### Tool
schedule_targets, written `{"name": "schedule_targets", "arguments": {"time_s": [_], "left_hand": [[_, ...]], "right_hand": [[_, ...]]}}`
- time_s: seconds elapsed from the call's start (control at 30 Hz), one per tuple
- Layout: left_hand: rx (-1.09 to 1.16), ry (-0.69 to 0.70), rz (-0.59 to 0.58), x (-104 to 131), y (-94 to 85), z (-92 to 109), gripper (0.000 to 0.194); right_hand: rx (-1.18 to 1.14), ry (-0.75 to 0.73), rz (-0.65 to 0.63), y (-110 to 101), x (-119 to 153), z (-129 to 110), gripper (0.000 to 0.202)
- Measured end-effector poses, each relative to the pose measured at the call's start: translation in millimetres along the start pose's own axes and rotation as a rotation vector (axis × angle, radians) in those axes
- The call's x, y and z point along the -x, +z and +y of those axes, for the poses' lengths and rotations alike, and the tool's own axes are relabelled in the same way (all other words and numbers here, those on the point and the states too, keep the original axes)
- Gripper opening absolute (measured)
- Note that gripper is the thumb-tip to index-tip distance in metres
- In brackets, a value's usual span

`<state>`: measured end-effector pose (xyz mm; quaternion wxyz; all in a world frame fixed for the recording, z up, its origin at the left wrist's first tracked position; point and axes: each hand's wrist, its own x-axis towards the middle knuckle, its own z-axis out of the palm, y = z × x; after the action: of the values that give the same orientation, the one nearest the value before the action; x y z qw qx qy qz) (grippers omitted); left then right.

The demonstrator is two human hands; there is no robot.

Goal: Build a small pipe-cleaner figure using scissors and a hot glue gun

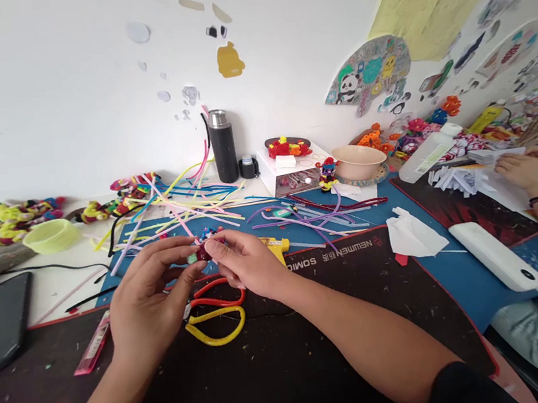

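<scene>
A small multicoloured figure (202,253), with dark red, mint green and blue parts, is held between both hands above the black mat (273,374). My left hand (154,288) pinches its left side with thumb and fingers. From the right, my right hand (242,258) grips it, thumb on top; part of the figure is hidden by the fingers. Just below the hands lie scissors (216,325) with one red and one yellow handle. A yellow glue gun (276,248) sits partly behind my right hand.
Pipe cleaners (184,203) spread behind the hands. A black flask (223,148), pink bowl (360,163) and finished figure (328,174) stand farther back. A phone (1,326) lies left; a white device (497,256) lies right, near another person's hand (525,173).
</scene>
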<state>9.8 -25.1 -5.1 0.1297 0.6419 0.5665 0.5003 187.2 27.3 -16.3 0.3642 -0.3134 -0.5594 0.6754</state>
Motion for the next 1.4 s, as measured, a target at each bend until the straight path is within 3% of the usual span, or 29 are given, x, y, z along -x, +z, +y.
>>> {"name": "schedule_targets", "arguments": {"time_s": [0.1,0.43,0.53,0.7,0.83,1.0,1.13,1.4], "left_hand": [[-0.041,0.127,0.036,1,0.6,1,0.009],[0.049,0.114,0.011,2,1.9,-1,0.006],[0.153,0.042,-0.003,4,4.2,-1,0.012],[0.430,-0.098,0.008,1,5.5,2,0.050],[0.539,-0.312,-0.035,-9,1.1,3,0.041],[0.723,-0.547,-0.209,-15,-1.4,2,0.052],[0.719,-0.567,-0.261,-14,-0.4,2,0.049],[0.659,-0.593,-0.224,-13,0.3,-4,0.050]], "right_hand": [[-0.067,0.007,-0.020,1,0,-2,0.049],[-0.104,0.030,-0.008,1,-2,0,0.044],[-0.077,0.016,0.010,0,-2,2,0.042],[0.025,-0.022,0.048,-2,-1,0,0.039],[0.072,-0.098,0.074,-5,-1,-3,0.033],[0.182,-0.195,0.123,-5,-3,-1,0.030],[0.265,-0.225,0.131,-4,-2,1,0.030],[0.369,-0.237,0.118,-2,0,5,0.031]]}}
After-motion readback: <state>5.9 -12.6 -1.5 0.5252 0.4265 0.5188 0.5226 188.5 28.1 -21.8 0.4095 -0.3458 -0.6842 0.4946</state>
